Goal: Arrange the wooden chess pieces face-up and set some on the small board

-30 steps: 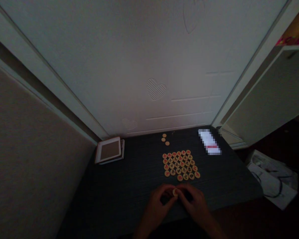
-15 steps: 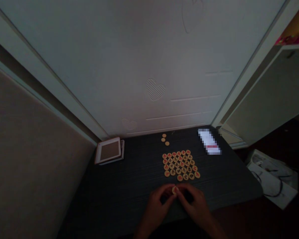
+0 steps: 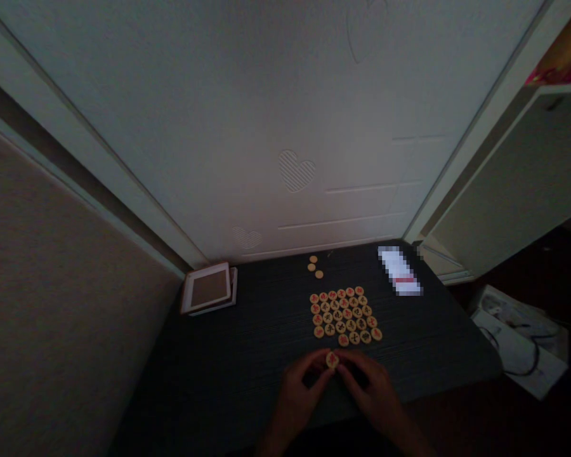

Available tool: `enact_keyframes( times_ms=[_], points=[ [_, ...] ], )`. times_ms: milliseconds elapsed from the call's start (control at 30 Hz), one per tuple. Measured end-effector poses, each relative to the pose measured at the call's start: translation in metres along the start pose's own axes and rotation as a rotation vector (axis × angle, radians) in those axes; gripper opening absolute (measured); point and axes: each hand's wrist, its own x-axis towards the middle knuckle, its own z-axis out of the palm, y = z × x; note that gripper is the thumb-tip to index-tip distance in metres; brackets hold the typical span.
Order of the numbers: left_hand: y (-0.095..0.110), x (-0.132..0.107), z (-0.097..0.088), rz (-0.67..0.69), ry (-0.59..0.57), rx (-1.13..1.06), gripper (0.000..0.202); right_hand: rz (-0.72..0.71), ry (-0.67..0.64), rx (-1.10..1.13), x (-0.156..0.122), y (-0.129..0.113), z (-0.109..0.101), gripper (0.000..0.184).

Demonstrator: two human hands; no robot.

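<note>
A round wooden game piece [image 3: 332, 360] with a red mark is pinched between the fingertips of my left hand [image 3: 303, 392] and my right hand [image 3: 370, 387], just above the dark table [image 3: 247, 355]. Both hands are closed on it near the table's front edge. Right behind them lies a block of several similar round pieces [image 3: 344, 315] with red and black marks, laid flat in rows. Three plain round pieces [image 3: 315, 266] lie further back near the wall.
A flat square box [image 3: 208, 289] with a pale rim leans at the table's back left corner. A white blurred packet [image 3: 400, 271] lies at the back right. White panelled walls close the back. A white bag [image 3: 518, 336] with a cable sits lower right.
Both hands have carried the held piece slightly forward, toward the rows of pieces. Nothing else has moved.
</note>
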Motion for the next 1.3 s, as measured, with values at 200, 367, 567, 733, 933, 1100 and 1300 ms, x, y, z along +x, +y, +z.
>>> enact_keyframes(
  times_ms=[200, 367, 567, 733, 933, 1100, 1300],
  points=[
    [-0.001, 0.001, 0.000, 0.047, -0.005, 0.031, 0.030, -0.029, -0.027, -0.018, 0.000, 0.000, -0.001, 0.024],
    [0.003, 0.001, -0.001, 0.070, -0.010, 0.064, 0.028, -0.040, -0.028, -0.026, -0.001, 0.003, 0.000, 0.025],
    [0.008, -0.003, 0.002, 0.109, 0.074, 0.150, 0.024, -0.029, -0.023, -0.042, 0.000, 0.006, 0.000, 0.021],
    [0.009, -0.004, 0.000, 0.153, 0.084, 0.325, 0.023, -0.057, 0.005, -0.070, 0.000, 0.004, -0.001, 0.022],
    [0.005, 0.002, -0.005, 0.240, 0.032, 0.644, 0.024, -0.147, 0.053, -0.180, -0.003, 0.012, -0.012, 0.023],
    [0.002, 0.005, 0.000, 0.260, 0.046, 0.767, 0.027, -0.218, 0.006, -0.287, -0.002, 0.024, -0.020, 0.028],
    [-0.001, 0.005, 0.001, 0.318, 0.072, 0.727, 0.027, -0.256, -0.038, -0.357, -0.003, 0.026, -0.018, 0.023]
  ],
)
